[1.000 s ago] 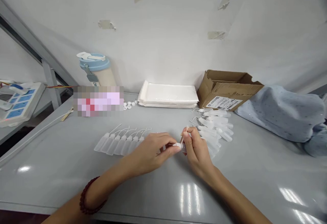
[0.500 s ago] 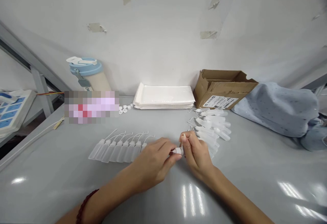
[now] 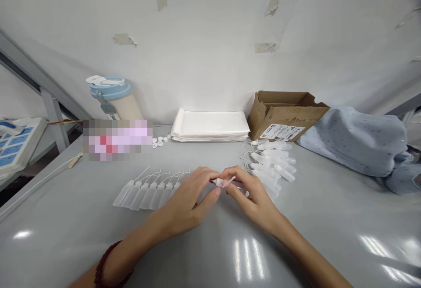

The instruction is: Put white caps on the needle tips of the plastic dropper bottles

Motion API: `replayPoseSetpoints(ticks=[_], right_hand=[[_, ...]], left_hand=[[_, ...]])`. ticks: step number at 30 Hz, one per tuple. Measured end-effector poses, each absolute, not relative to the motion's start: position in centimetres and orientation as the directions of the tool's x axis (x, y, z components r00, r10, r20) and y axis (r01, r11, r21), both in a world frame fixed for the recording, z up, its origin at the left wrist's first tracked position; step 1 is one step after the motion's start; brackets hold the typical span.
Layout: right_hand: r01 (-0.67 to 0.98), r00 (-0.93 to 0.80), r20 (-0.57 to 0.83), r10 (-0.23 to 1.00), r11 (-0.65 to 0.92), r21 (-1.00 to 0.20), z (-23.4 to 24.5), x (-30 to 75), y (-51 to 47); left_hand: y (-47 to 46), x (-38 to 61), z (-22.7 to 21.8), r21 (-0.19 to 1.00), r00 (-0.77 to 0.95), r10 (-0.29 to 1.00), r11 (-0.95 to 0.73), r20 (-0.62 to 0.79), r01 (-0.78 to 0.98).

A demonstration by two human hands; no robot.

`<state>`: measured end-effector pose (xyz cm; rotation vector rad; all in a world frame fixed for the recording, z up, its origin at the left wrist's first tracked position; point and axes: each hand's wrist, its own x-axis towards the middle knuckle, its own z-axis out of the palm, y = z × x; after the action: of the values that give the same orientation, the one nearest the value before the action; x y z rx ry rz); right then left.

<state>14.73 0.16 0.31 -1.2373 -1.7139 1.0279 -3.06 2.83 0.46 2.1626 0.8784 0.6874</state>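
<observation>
In the middle of the head view my two hands meet over a small squeeze bottle with a white cap (image 3: 219, 183). The thumb and index finger of my left hand (image 3: 194, 198) close on the cap's left side. Opposite, my right hand (image 3: 251, 191) pinches the bottle just behind the cap; its translucent body is mostly hidden by the fingers. A thin white strap (image 3: 231, 180) sticks up by the right fingertips. Left of my hands lies a neat row of capped squeeze bottles (image 3: 153, 195), partly covered by my left hand. More bottles (image 3: 271, 169) lie in a loose pile beyond my right hand.
Against the wall lie a stack of white padded envelopes (image 3: 210, 126) and small white caps (image 3: 159, 141). An open cardboard box (image 3: 286, 115) stands near a blue cloth hat (image 3: 355, 141). At the back left is a blue-lidded tumbler (image 3: 115, 97), beside a blurred-out pink item (image 3: 118, 139).
Both hands have shifted slightly up and left with the bottle. The fingers have changed their hold around the cap, and the strap now leans to the right.
</observation>
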Motion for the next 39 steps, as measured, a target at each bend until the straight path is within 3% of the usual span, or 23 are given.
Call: replayPoseSetpoints(ticks=[4, 7, 11, 14, 19, 23, 27, 29, 34, 39], right_hand=[[0.314, -0.210, 0.098, 0.973, 0.162, -0.935, 0.2, 14.5, 0.1], [0.327, -0.248, 0.066, 0.967, 0.148, -0.933, -0.1, 14.5, 0.2], [0.241, -0.221, 0.004, 0.975, 0.058, -0.969, -0.5, 14.3, 0.4], [0.008, -0.195, -0.095, 0.976, -0.095, -0.995, -0.7, 14.2, 0.5], [-0.279, -0.293, -0.195, 0.936, -0.279, -0.919, -0.4, 13.8, 0.4], [-0.306, -0.244, -0.194, 0.950, -0.265, -0.914, -0.6, 13.9, 0.4], [-0.254, -0.194, -0.188, 0.963, -0.234, -0.938, -1.2, 14.0, 0.7], [-0.222, -0.207, -0.187, 0.960, -0.232, -0.947, -1.4, 14.0, 0.7], [-0.153, -0.276, -0.180, 0.944, -0.228, -0.962, -1.2, 13.7, 0.5], [-0.091, -0.306, -0.183, 0.934, -0.220, -0.971, -0.8, 13.7, 0.2]], left_hand=[[3.1, -2.8, -0.8, 0.506, 0.539, 0.616, -0.785, 0.574, 0.357], [3.3, -2.6, -1.2, 0.485, 0.479, 0.593, -0.805, 0.647, 0.343], [3.4, -2.4, -0.9, 0.580, 0.434, 0.660, -0.749, 0.613, 0.321], [3.3, -2.3, -0.6, 0.664, 0.376, 0.738, -0.671, 0.560, 0.329], [2.8, -2.2, -0.6, 0.786, 0.282, 0.836, -0.542, 0.470, 0.298], [3.2, -2.3, -0.6, 0.909, 0.115, 0.938, -0.345, 0.326, 0.235], [4.3, -3.0, -0.4, 0.994, -0.073, 0.992, -0.095, 0.099, 0.050], [4.5, -3.2, -0.3, 0.999, -0.004, 0.999, -0.043, 0.043, 0.027], [3.9, -3.0, -0.2, 0.993, 0.434, 0.899, 0.009, -0.060, 0.119], [3.7, -2.8, -0.3, 0.996, 0.485, 0.872, 0.017, -0.058, 0.089]])
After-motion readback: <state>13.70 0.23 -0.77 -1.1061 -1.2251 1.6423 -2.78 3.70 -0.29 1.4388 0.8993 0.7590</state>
